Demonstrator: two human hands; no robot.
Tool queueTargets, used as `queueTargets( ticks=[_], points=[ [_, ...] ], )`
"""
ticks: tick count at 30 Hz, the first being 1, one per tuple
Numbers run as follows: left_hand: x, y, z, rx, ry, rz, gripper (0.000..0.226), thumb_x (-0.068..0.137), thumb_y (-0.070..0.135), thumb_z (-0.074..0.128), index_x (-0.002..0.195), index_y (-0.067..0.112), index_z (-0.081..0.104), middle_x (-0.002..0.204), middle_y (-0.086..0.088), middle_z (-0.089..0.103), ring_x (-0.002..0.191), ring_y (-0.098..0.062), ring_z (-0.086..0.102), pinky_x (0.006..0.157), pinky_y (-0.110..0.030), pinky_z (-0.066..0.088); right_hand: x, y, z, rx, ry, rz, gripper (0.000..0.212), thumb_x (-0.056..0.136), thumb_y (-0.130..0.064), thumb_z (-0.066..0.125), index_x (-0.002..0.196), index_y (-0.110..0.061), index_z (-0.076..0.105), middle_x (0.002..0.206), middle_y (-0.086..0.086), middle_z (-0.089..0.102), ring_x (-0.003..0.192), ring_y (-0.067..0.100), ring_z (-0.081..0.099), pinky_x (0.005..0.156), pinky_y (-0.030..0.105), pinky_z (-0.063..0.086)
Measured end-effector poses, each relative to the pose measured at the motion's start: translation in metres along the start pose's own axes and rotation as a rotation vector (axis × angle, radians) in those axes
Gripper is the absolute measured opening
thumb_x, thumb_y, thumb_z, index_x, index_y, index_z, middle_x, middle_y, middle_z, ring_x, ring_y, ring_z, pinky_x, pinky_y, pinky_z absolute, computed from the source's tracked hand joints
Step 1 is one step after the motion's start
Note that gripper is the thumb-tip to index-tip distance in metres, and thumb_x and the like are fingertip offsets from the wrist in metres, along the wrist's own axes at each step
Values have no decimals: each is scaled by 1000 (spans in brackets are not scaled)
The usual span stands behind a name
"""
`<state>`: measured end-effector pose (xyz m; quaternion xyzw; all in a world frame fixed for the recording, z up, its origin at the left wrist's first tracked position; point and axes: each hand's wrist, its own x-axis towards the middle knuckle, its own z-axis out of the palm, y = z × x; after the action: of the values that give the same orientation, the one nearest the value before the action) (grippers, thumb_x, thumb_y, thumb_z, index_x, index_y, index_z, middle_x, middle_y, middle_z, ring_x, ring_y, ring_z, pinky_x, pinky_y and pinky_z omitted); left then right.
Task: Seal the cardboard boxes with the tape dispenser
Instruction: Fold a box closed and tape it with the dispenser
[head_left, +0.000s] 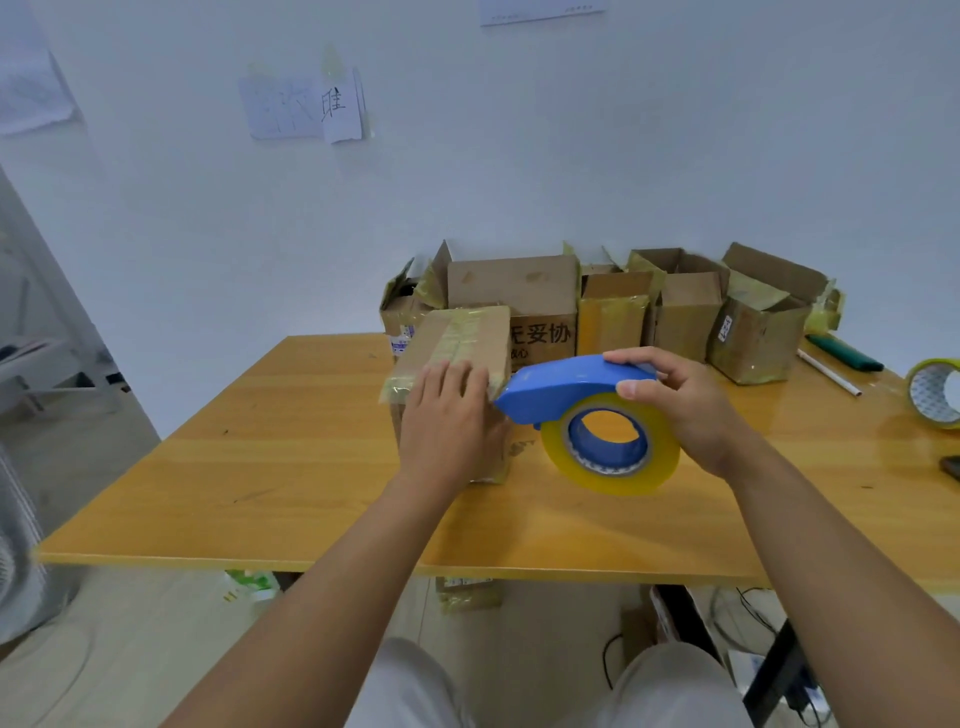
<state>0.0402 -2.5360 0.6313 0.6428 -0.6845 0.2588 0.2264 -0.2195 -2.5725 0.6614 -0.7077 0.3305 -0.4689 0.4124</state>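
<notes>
From the head camera we see our left hand lying flat, its fingers straight, on the near end of the closed cardboard box at the centre of the frame. Our right hand has its fingers curled round the blue tape dispenser. The dispenser's nose meets the box's near right corner, and its yellowish tape roll hangs just above the bench.

We judge the main risk to be the tape tearing crooked or lifting at the corner if the dispenser is pulled away at an angle. The box could also slide or tip should our left hand ease its pressure. Whether the tape end is already stuck down we cannot tell.

Behind, in the upper middle of the frame, stands a row of open boxes with loose flaps, close behind the one we hold, so there is little room to push forward. At the right edge lie a spare tape roll, a dark green object and a white stick, well apart from our hands.
</notes>
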Motion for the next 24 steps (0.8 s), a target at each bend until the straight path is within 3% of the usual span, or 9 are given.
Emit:
queueTargets(
  ticks=[5, 10, 17, 24],
  points=[
    [3, 0, 1, -18, 11, -75, 41, 84, 43, 63, 110, 12, 59, 117, -7, 62, 110, -28, 56, 101, -39, 42, -2, -10, -8, 11, 11, -32, 38, 68, -54, 69, 106, -46, 72, 110, -21, 67, 100, 11, 66, 77, 22, 53],
    [2, -14, 0, -62, -15, -69, 33, 81, 32, 69, 101, 10, 56, 105, -7, 61, 101, -28, 55, 104, -39, 40, -3, -14, -9, -39, -102, -36, 33, 77, -40, 72, 109, -47, 70, 112, -26, 65, 103, 3, 64, 80, 15, 51],
    [4, -33, -6, -140, -79, -30, 39, 83, 38, 72, 109, 15, 54, 116, -2, 60, 110, -24, 54, 108, -38, 35, -1, -19, -21, -89, -202, -32, 34, 77, -37, 71, 110, -47, 71, 108, -25, 65, 100, 3, 65, 78, 12, 50],
    [4, -48, -12, -241, -189, 20, 57, 83, 47, 70, 129, 19, 53, 131, 0, 55, 119, -22, 48, 91, -32, 39, 9, -20, -12, -244, -282, -40, 31, 76, -49, 70, 107, -52, 67, 106, -30, 61, 98, -1, 62, 74, 7, 46]
  ],
)
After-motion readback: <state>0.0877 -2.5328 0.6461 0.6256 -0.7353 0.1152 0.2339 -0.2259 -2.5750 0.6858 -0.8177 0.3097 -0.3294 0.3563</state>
